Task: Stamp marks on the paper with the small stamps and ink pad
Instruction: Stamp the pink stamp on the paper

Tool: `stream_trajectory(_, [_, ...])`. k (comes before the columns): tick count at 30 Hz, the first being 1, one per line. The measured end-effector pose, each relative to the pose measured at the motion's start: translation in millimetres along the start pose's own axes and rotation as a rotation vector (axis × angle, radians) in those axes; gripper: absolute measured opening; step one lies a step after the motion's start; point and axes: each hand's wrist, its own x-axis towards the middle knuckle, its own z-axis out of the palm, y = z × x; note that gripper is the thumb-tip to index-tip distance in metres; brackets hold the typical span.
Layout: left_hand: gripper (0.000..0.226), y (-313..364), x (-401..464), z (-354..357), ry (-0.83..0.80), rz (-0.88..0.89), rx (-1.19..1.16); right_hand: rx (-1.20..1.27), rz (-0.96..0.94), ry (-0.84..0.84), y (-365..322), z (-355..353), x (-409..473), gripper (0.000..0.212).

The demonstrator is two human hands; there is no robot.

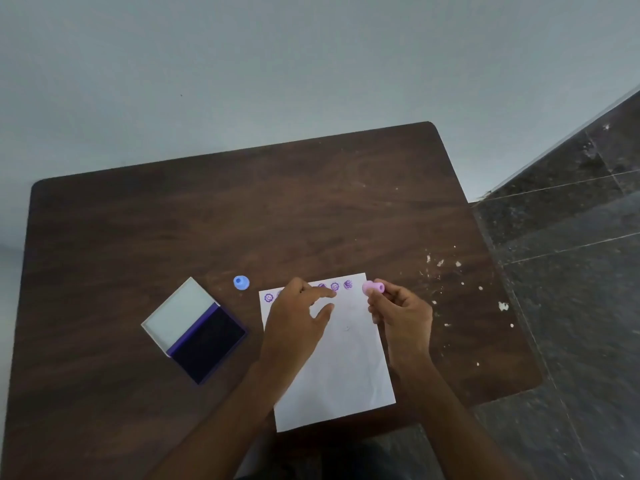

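A white sheet of paper (343, 368) lies on the brown table, with a row of several purple stamp marks (334, 286) along its top edge. My left hand (294, 323) rests on the upper left of the sheet, fingers spread, and covers part of that row. My right hand (401, 313) holds a small pink stamp (373, 287) at the paper's top right corner, just off the sheet's edge. A small blue stamp (241, 282) stands on the table to the left of the paper. The open ink pad (211, 336), dark purple with its pale lid folded back, sits further left.
The dark wooden table (207, 220) has white paint flecks (440, 263) on its right side. Its right edge drops to a dark tiled floor (571, 254). A pale wall runs behind the table's far edge.
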Motion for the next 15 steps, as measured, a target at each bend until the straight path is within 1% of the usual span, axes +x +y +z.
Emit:
stream_trajectory(3, [0.036, 3.0, 13.2, 20.2, -0.011, -0.026, -0.008, -0.173, -0.081, 0.07, 8.6, 3.1, 14.7, 0.015])
stream_trajectory(7, [0.049, 8.1, 25.8, 42.4, -0.023, -0.063, -0.013, -0.341, -0.195, 0.056, 18.8, 11.4, 29.7, 0.018])
stream_trajectory(9, [0.049, 9.6, 31.0, 49.5, -0.013, -0.087, -0.032, -0.376, -0.267, 0.039, 25.7, 13.9, 38.1, 0.016])
stream_trajectory(11, [0.05, 9.0, 35.4, 55.3, -0.011, -0.067, -0.014, -0.388, -0.324, 0.022, 31.8, 15.4, 44.4, 0.014])
stream_trajectory(15, [0.052, 2.6, 41.3, 62.4, -0.024, -0.051, -0.009, -0.413, -0.373, -0.001, 40.2, 15.7, 51.9, 0.013])
